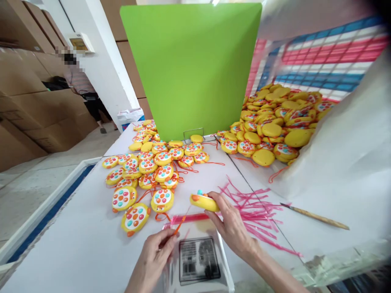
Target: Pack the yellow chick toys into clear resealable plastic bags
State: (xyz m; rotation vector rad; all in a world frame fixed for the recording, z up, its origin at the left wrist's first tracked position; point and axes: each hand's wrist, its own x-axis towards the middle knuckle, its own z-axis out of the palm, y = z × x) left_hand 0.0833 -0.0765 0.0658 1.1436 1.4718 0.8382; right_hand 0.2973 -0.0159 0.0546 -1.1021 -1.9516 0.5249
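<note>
My right hand [230,221] grips a yellow turtle-shaped toy [204,202] by its edge, tilted on its side above the table. From the toy an orange cord [183,219] runs down toward my left hand [157,254], whose thumb and fingers pinch its end. Beneath both hands lies a white, partly see-through container or bag [226,264] with a black printed label [199,259]. Across its far edge stretches a pink plastic strip [192,218]. Similar toys [136,217] with coloured dots and orange cords are gathered on the left.
Loose pink strips [259,217] fan out to the right, beside a wooden-handled pointed tool [317,216]. A large heap of toys [275,122] fills the right back. A green panel [195,69] stands upright behind the table. A person [82,85] is near cardboard boxes [55,118] at left.
</note>
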